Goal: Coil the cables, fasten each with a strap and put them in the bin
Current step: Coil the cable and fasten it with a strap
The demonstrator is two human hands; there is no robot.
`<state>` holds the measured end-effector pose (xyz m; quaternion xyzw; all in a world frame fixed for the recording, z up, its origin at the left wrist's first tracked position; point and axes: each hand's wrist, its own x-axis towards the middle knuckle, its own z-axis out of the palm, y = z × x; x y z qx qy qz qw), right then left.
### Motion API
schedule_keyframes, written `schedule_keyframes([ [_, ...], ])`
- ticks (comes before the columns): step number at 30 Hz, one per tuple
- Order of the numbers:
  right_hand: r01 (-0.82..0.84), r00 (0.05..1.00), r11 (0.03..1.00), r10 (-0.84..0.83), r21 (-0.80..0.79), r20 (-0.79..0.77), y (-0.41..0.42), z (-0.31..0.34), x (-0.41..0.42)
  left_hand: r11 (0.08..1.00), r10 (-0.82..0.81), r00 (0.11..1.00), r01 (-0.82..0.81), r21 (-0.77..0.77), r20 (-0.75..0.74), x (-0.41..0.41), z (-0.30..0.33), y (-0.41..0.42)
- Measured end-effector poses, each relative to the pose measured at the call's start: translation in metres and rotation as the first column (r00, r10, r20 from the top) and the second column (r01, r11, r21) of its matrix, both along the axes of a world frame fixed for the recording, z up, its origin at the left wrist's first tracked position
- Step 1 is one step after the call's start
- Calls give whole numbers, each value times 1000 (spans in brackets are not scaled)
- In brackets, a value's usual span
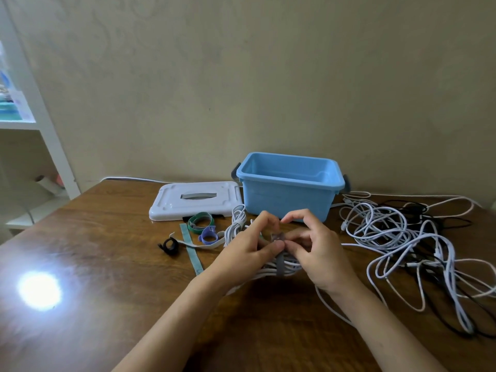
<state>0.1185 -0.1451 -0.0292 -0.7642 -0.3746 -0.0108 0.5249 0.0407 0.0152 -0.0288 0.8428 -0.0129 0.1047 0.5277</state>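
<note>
A coiled white cable (236,224) lies on the wooden table in front of the blue bin (288,196). A grey strap (280,264) wraps around the coil. My left hand (248,247) and my right hand (319,251) meet over the coil, and both pinch the upper end of the grey strap between thumb and fingers. The bin is open and looks empty. A tangle of white and black cables (408,242) spreads over the table to the right.
The bin's white lid (196,200) lies flat left of the bin. Spare straps lie near it: green (200,220), purple (208,234), black (169,245), and a flat teal one (192,248). A white shelf (40,124) stands at the left. Lamp glare (40,289) marks the tabletop.
</note>
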Motion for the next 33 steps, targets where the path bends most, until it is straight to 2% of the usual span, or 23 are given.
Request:
schedule_keyframes([
  [6, -78, 995, 997, 78, 0, -60, -3, 2, 4, 998, 28, 1000, -28, 49, -3, 1, -3, 1],
  [14, 10, 1000, 1000, -10, -17, -25, -4, 0, 7, 983, 121, 992, -122, 138, 15, 4, -2, -1],
  [20, 33, 999, 994, -32, -102, 5, -4, 3, 5, 970, 106, 994, -100, 222, -16, 4, 3, -3],
  [27, -16, 965, 999, 3, -45, -261, -6, 4, 10, 905, 92, 995, -69, 420, -34, 7, 2, -7],
  [30, -45, 917, 999, 35, -16, -397, -6, 3, 13, 875, 77, 997, -58, 481, -19, 8, 0, -9],
  [33, -77, 846, 992, 117, 98, -520, -7, 2, 15, 860, 79, 996, -83, 504, 28, 7, 0, -11],
])
